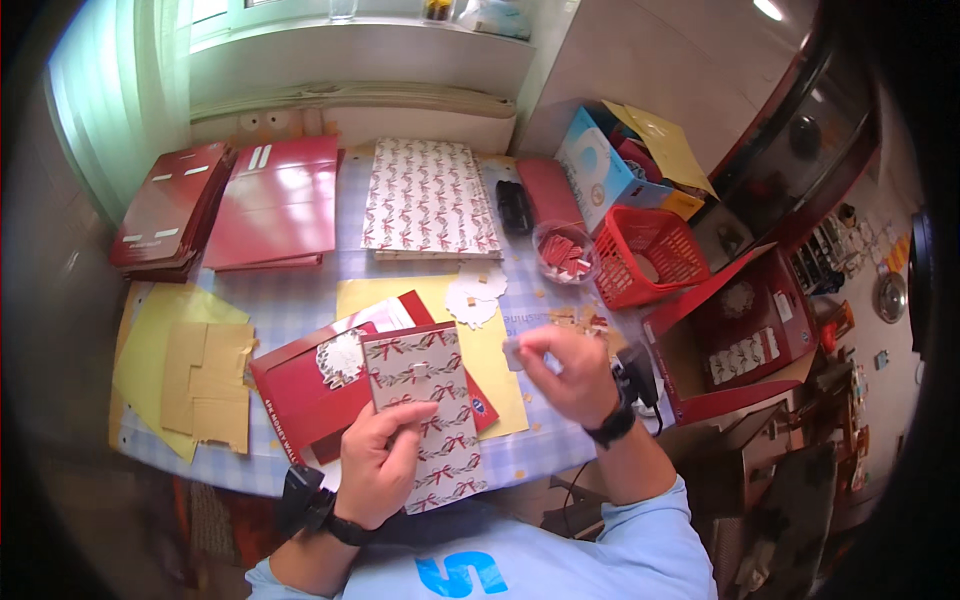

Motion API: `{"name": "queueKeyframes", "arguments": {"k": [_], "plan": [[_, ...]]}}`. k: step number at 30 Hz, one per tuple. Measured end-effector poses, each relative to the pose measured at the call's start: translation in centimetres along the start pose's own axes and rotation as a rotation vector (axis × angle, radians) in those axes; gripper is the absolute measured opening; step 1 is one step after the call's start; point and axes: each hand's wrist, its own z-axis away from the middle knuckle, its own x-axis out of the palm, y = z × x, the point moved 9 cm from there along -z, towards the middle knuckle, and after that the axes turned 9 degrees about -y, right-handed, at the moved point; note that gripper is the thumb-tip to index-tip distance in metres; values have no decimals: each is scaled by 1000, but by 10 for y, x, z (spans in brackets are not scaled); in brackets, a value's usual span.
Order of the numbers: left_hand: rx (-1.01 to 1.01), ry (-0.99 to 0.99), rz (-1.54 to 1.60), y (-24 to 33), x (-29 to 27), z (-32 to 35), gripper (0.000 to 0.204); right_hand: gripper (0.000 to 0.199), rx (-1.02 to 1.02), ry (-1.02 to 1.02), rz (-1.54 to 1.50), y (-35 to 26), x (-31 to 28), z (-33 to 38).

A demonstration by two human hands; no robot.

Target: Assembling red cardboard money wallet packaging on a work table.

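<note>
A long white card [440, 440] printed with red bows and green sprigs slants in front of me, its lower end past the table's near edge. My left hand [385, 450] grips its left side, with the index finger stretched across its face. Above that finger sits a small pale square [420, 370] on the card. To the right, my right hand [570, 370] is raised, thumb and forefinger pinching a small pale piece [512, 353]; its exact kind is unclear. Under the card lies a red printed cardboard folder [310, 395] with a white wreath-shaped cutout [343, 358].
Stacks of red folders [272, 205] and patterned cards [425, 195] stand at the back. White cutouts [475, 295] lie mid-table. On the right are a clear tub [566, 252] of red pieces, a red basket [650, 255] and an open red box [740, 330]. Brown cardboard [210, 385] lies left.
</note>
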Motion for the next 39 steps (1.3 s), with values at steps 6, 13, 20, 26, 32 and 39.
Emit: {"name": "queueKeyframes", "arguments": {"k": [6,13,20,26,32,39], "plan": [[-43,-92,153,8,17,-2,21,21,-440,11,460,-78,33,24],[-128,-50,116,-6,8,5,19,27,-414,-79,319,-74,48,21],[-161,-81,184,-14,11,4,21,28,-285,-121,224,-64,43,18],[9,-64,109,0,9,5,24,22,57,-335,-418,-33,56,20],[7,-129,77,-1,12,7,21,20,201,-428,-586,-20,68,25],[-41,-124,104,-3,14,8,19,19,248,-435,-685,-13,75,30]]}}
